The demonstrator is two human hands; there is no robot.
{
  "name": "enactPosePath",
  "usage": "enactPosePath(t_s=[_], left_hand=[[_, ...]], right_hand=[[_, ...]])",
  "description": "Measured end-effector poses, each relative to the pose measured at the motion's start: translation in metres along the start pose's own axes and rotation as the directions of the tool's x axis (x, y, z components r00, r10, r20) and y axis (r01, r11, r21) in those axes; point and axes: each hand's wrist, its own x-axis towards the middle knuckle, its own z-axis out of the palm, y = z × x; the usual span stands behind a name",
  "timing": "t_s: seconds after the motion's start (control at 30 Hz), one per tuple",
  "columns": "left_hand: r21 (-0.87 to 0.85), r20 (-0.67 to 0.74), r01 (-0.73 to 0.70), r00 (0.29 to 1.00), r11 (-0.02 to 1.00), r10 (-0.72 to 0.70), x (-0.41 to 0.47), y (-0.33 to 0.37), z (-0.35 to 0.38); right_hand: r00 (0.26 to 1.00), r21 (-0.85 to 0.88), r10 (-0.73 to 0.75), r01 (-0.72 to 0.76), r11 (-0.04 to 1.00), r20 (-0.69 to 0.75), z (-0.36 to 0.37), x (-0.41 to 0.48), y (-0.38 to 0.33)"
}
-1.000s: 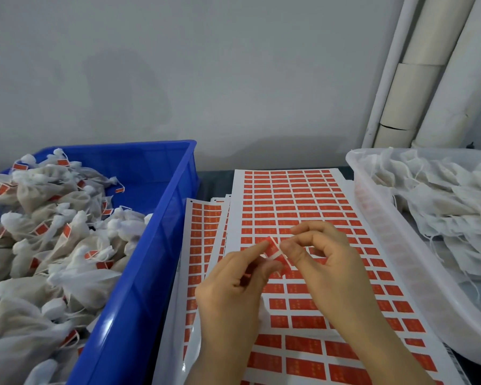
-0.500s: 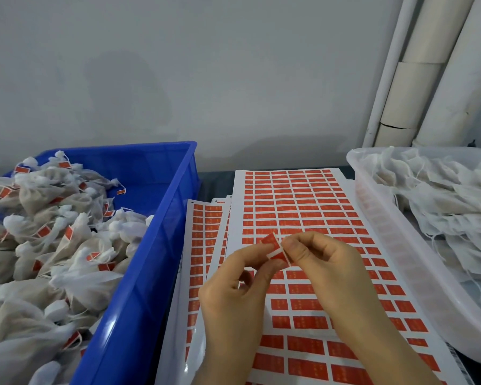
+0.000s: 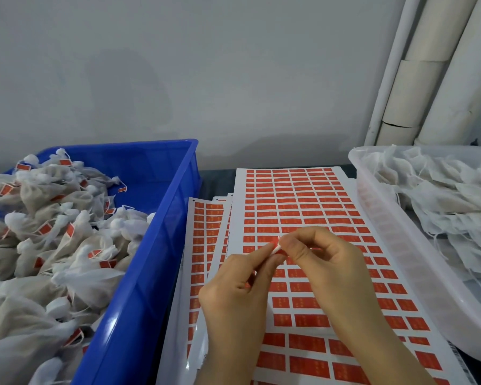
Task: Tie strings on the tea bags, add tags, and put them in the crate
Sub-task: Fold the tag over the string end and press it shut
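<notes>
Dozens of tied white mesh tea bags (image 3: 53, 240): heaped in the blue plastic crate (image 3: 156, 259), left of both hands.
Left hand (image 3: 233, 298): thumb and forefinger pinch the small red paper tag (image 3: 275, 242).
Tag handling: likely feather-light, flimsy, tacky; best nipped by its edges, over the white sheet of red stickers (image 3: 289, 202).
Right hand (image 3: 325, 262): pinches the same tag.
Untied white bags (image 3: 442, 207): in the clear plastic tray (image 3: 379, 218), right of the hands.
</notes>
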Motion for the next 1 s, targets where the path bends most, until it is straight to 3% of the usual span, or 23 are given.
enactPosePath(t_s=[0.2, 0.27, 0.37, 0.47, 0.6, 0.7, 1.0], left_hand=[[-0.030, -0.001, 0.057, 0.998, 0.998, -0.057, 0.001, 0.003, -0.001], [-0.107, 0.020, 0.196, 0.981, 0.975, -0.195, 0.002, 0.004, -0.001], [-0.289, 0.122, 0.479, 0.877, 0.829, -0.464, 0.005, 0.003, 0.000], [-0.413, 0.212, 0.600, 0.795, 0.686, -0.568, 0.009, 0.000, -0.004], [-0.506, 0.298, 0.649, 0.749, 0.568, -0.591, 0.010, -0.001, -0.006], [-0.526, 0.356, 0.680, 0.722, 0.511, -0.593, 0.010, -0.003, -0.006], [-0.511, 0.382, 0.721, 0.679, 0.468, -0.628, 0.009, -0.004, -0.004]], right_hand=[[0.998, -0.051, -0.065, 0.065, 0.997, 0.001, 0.000, 0.001, -0.001], [0.999, -0.010, -0.052, 0.053, 0.999, 0.016, -0.002, 0.003, -0.002], [0.999, 0.043, -0.012, 0.010, 0.999, 0.044, -0.008, 0.006, -0.001], [0.996, 0.043, 0.035, -0.038, 0.998, 0.086, -0.010, 0.007, 0.002], [0.977, 0.079, 0.065, -0.082, 0.993, 0.202, -0.004, 0.004, 0.001], [0.975, 0.096, 0.078, -0.100, 0.990, 0.210, 0.000, 0.002, 0.002], [0.983, 0.141, 0.098, -0.119, 0.983, 0.152, 0.004, 0.003, 0.010]])
